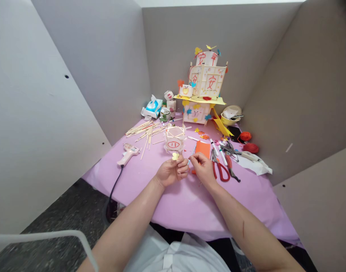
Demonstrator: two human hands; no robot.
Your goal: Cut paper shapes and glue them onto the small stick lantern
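Observation:
My left hand (170, 173) is closed in a pinch on a small yellow paper flower (175, 156), held up by its lower edge. Just beyond the flower stands a small white paper lantern (175, 138) with a stick frame and a red mark on its front. To the right, my right hand (203, 169) has thumb and fingertips pressed together, close to the left fingers. Whatever it pinches, if anything, is too small to make out. Orange paper (203, 148) lies just past it, and red-handled scissors (225, 175) are beside it.
A pink hot glue gun (130, 152) lies at left, its cord over the edge. Thin wooden sticks (144, 129) are behind it. A tall paper lantern tower (211, 84) stands at the back. Markers (222, 155), pliers (232, 170) and red yarn (250, 147) lie right.

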